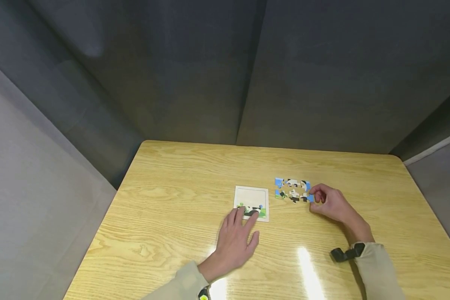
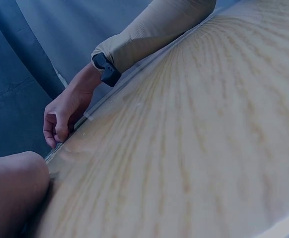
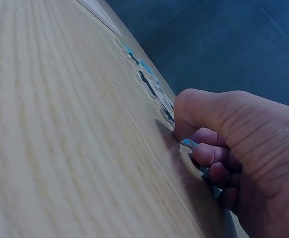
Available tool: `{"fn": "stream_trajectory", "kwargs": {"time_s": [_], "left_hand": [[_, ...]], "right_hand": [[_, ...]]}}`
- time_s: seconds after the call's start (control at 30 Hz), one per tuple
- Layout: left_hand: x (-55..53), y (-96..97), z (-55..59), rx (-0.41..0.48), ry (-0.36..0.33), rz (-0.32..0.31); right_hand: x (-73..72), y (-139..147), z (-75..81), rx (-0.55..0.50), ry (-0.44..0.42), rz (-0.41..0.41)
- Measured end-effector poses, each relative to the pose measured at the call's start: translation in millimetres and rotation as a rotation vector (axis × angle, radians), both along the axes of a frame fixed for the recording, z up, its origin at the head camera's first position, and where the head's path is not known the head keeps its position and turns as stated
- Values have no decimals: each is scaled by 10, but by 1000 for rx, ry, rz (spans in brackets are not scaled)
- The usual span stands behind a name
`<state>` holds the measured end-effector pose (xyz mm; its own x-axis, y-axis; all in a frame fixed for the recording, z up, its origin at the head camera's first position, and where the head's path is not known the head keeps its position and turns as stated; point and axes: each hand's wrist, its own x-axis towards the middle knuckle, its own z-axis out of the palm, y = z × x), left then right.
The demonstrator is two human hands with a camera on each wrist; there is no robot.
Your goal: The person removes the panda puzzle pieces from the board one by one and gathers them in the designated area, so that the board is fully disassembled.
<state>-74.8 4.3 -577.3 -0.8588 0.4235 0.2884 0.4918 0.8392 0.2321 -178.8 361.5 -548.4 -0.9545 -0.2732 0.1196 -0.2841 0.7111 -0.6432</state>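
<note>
In the head view a square jigsaw tray (image 1: 251,192) lies on the table, its lower strip filled with green, black and white pieces. My left hand (image 1: 235,241) rests with fingers extended over the tray's near edge, fingertips on the filled strip. To the right, two rows of loose jigsaw pieces (image 1: 294,195) show blue, white and black parts. At the right end of the nearer row, my right hand (image 1: 331,204) pinches a blue puzzle piece (image 1: 310,198) between thumb and index finger. A bit of blue shows by the thumb in the right wrist view, the other fingers curled beneath.
The wooden table (image 1: 165,187) reaches back to a dark grey curtain (image 1: 195,83). A lighter grey panel (image 1: 30,175) stands at the left. Each wrist wears a dark strapped device, such as the right wrist camera (image 1: 346,253).
</note>
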Motion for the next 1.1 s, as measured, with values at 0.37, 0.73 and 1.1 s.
{"fn": "stream_trajectory", "kwargs": {"time_s": [0.37, 0.73, 1.1], "left_hand": [[-25, -8, 1, 20, -8, -6], [-178, -8, 15, 36, -26, 7], [-330, -85, 60, 279, -55, 47]], "right_hand": [[24, -19, 21, -65, 20, -57], [27, -475, 191, -161, 167, -19], [126, -1459, 232, -117, 88, 274]]}}
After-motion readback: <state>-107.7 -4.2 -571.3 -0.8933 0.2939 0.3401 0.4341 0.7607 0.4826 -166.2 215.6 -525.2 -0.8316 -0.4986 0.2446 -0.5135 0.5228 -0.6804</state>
